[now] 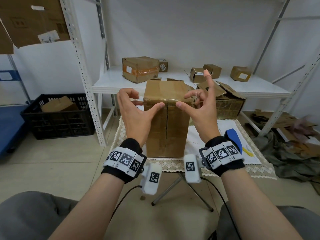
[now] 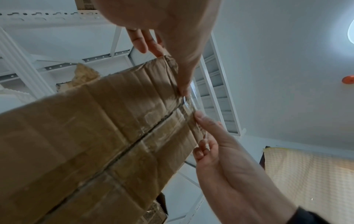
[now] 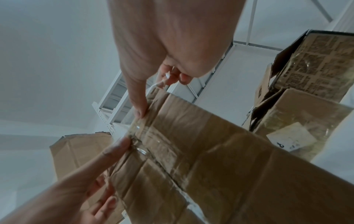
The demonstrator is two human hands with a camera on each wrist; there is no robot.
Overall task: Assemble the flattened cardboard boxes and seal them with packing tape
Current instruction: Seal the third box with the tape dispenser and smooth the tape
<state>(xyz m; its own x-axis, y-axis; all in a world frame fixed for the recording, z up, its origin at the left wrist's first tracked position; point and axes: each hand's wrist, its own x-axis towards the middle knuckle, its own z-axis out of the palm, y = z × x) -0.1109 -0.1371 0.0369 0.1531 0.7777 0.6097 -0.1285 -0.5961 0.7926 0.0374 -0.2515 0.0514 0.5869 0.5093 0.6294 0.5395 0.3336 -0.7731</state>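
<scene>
A tall brown cardboard box [image 1: 166, 129] stands on a small cloth-covered table [image 1: 204, 137], its flap seam facing me. Clear packing tape [image 1: 170, 100] runs over its top front edge. My left hand [image 1: 149, 101] presses its thumb on the tape left of the seam, its fingers loosely curved above the box top. My right hand [image 1: 183, 101] presses its thumb right of the seam. Its curled fingers hold the tape's loose end [image 3: 162, 80], and one bandaged finger points up. Both wrist views show the thumbs [image 2: 184, 86] [image 3: 140, 111] on the taped edge.
A blue tape dispenser [image 1: 233, 137] lies on the table at the right. Behind stands a white shelf [image 1: 110, 84] with several cardboard boxes. A black crate [image 1: 57, 118] sits on the floor at left. Crumpled cardboard and cloth [image 1: 285, 144] lie at right.
</scene>
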